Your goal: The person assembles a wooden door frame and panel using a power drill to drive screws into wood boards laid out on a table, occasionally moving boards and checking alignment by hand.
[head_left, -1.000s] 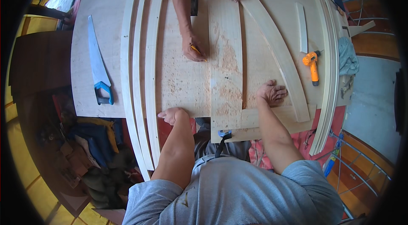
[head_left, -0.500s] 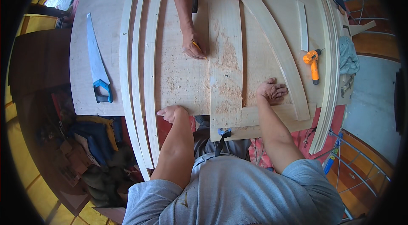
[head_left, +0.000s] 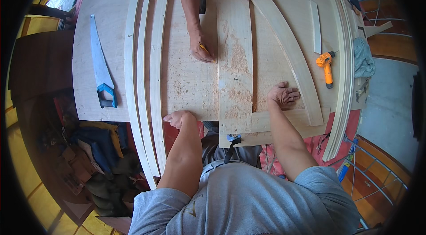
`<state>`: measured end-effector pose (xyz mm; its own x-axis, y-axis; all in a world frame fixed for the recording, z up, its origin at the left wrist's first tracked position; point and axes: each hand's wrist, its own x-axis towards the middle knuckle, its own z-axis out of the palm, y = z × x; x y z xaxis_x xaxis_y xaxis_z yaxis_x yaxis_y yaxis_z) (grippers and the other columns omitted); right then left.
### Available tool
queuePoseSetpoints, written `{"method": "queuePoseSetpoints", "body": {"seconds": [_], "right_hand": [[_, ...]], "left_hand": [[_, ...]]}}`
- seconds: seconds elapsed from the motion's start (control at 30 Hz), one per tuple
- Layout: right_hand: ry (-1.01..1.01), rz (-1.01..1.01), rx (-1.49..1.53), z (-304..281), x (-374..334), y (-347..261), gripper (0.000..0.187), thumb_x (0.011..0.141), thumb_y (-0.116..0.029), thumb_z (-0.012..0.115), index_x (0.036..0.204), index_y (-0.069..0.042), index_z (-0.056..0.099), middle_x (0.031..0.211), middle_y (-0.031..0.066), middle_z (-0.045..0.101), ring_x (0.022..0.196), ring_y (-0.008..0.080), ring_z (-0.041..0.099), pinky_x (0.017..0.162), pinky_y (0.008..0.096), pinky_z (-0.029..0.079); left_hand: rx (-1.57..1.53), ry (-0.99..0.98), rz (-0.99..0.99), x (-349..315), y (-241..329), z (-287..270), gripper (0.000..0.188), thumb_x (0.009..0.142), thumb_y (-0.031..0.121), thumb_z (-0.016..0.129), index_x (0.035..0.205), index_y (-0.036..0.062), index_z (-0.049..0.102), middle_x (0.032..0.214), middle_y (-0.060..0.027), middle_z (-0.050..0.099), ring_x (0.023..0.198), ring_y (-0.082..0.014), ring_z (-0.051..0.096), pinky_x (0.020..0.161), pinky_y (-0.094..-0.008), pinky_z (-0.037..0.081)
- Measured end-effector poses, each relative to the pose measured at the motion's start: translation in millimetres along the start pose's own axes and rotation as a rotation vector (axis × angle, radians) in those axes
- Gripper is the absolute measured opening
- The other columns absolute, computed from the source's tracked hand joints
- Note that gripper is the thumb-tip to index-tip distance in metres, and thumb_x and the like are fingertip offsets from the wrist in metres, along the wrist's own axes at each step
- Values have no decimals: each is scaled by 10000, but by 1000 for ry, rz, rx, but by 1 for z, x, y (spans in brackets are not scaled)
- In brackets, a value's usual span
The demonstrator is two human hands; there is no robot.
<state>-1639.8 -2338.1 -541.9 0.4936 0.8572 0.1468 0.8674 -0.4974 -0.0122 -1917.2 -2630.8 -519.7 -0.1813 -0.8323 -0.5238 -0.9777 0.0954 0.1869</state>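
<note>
Wood shavings (head_left: 239, 60) fleck the flat plank (head_left: 234, 8); right hand (head_left: 284, 96) lies spread, left hand (head_left: 177, 119) unclear in grip.

No lettering, number or sign can be read anywhere around the wooden tabletop (head_left: 86, 66). Near its right edge, dark patches on the body of an orange drill (head_left: 328, 73) are too small to make out as print. By its left edge, the blade and blue handle of a handsaw (head_left: 101, 59) carry no legible marking. Off the near edge, a small angular mark shows on the chest of a grey shirt (head_left: 266, 199), and it cannot be told whether it is a letter, an emblem or a crease.
</note>
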Motion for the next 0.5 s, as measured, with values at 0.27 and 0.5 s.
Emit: {"method": "queuePoseSetpoints", "body": {"seconds": [0.27,0.5], "right_hand": [[12,0,10,2,1,1,842,1018,-559,358,1607,36,271,1688,262,226,1580,415,180,1260,594,140],[17,-4,37,2,0,0,838,1014,-558,360,1599,38,290,1682,270,234,1579,417,183,1260,594,136]], "left_hand": [[-3,6,-8,-6,2,-3,893,1064,635,134,1310,-45,658,1297,-213,697,1249,-420,633,1058,-607,508],[-14,2,-10,1,0,0,895,1061,639,137,1313,-42,660,1323,-197,688,1258,-431,623,1069,-617,494]]}}
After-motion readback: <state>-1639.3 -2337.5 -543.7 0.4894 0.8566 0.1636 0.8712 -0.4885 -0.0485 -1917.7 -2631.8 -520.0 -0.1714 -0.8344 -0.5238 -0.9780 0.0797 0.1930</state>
